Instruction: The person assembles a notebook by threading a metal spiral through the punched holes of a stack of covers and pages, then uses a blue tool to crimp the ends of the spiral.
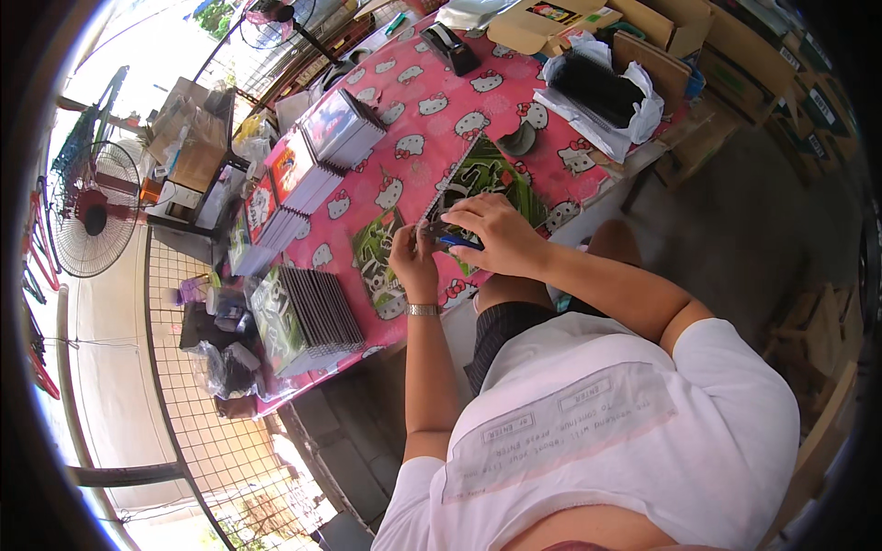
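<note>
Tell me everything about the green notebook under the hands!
The green-and-black, white-printed notebook has a papery-looking cover and spiral binding along its left edge. It looks closed, slanted on the pink patterned tablecloth. The left hand is at its near corner; the right hand, holding a blue-handled tool, partly hides it.

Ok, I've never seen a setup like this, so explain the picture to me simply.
There is no robot here: a person works with bare hands, seen by a fisheye camera worn on their head, so edges bend. The right hand holds a blue-handled tool. The left hand is beside its tip, at the edge of a green spiral notebook; its exact grip is unclear. On the pink tablecloth lie stacked notebooks and a black tape dispenser.
</note>
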`<state>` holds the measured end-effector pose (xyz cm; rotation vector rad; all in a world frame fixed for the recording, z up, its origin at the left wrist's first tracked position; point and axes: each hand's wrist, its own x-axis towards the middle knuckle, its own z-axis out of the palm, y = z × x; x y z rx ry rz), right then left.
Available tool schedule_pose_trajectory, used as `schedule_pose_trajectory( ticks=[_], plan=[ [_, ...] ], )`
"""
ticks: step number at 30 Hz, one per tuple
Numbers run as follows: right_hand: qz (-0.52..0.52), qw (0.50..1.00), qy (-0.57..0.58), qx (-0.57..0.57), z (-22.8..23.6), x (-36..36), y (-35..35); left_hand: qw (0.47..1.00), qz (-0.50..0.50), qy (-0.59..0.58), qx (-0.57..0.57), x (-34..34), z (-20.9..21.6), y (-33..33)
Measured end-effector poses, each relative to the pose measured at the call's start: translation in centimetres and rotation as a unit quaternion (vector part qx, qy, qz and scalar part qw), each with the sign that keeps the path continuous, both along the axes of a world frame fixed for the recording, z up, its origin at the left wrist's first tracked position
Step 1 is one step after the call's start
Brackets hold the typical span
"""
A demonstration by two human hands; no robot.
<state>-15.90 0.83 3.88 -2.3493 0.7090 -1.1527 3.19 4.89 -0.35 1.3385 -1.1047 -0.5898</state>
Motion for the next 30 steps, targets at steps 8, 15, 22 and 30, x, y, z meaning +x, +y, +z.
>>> schedule_pose_trajectory(
  ticks=[8, 15, 22, 30],
  plan=[
    [-0.038, 0.997, 0.02, -0.061, 0.3, 0.6, 0.6, 1.0, 0.01, 0.013, -0.027, -0.6, -1.0, -0.5],
    [0.122, 0.902, -0.005, 0.414, 0.6, 0.0, -0.1, 0.988, 0.068, -0.071, -0.121, -1.0, 1.1, 0.7],
    [-0.223, 0.958, -0.007, 0.182, -3.4, -11.1, -5.9, 0.934, 0.165, -0.318, 0.007, 7.7, 12.3, 2.0],
    [-0.271, 0.956, 0.108, 0.017, -10.2, -13.9, -15.1, 0.831, 0.113, -0.522, 0.156, 11.6, 1.6, -4.9]
  ],
)
